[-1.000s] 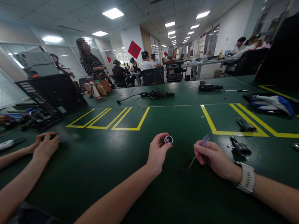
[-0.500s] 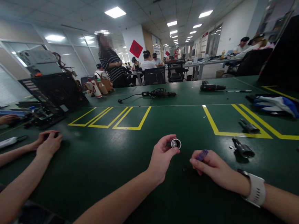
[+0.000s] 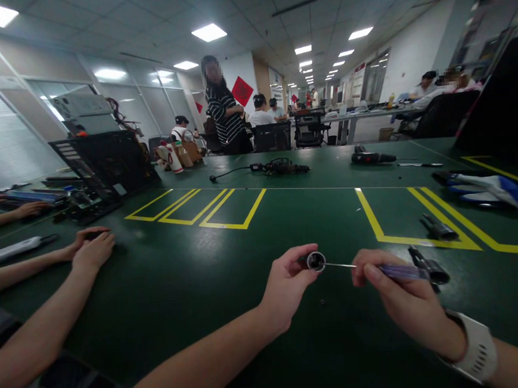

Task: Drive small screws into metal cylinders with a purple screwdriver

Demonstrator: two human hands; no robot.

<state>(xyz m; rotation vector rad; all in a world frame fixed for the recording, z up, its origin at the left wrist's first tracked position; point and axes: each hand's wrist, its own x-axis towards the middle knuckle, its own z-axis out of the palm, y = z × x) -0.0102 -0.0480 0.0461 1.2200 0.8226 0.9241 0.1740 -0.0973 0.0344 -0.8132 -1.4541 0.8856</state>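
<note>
My left hand (image 3: 288, 284) pinches a small black cylinder with a silver ring (image 3: 316, 261), its open end turned to the right. My right hand (image 3: 400, 302), with a white watch on the wrist, grips a thin screwdriver with a purple handle (image 3: 397, 273). The metal shaft points left and its tip sits at the cylinder's opening. Both hands hover just above the green table (image 3: 180, 284). A tiny dark screw (image 3: 322, 301) lies on the table below them.
Two dark cylindrical parts (image 3: 428, 264) (image 3: 438, 227) lie at the right by yellow floor-tape lines. Another person's hands (image 3: 90, 249) rest on the table at the left. A black open case (image 3: 100, 170), cabled tools (image 3: 279, 167) and blue-white gloves (image 3: 487, 185) sit farther back. People stand and sit beyond.
My right hand turned the screwdriver from pointing down at the table to horizontal and brought its tip to the cylinder. My left hand shifted slightly right and lower in view.
</note>
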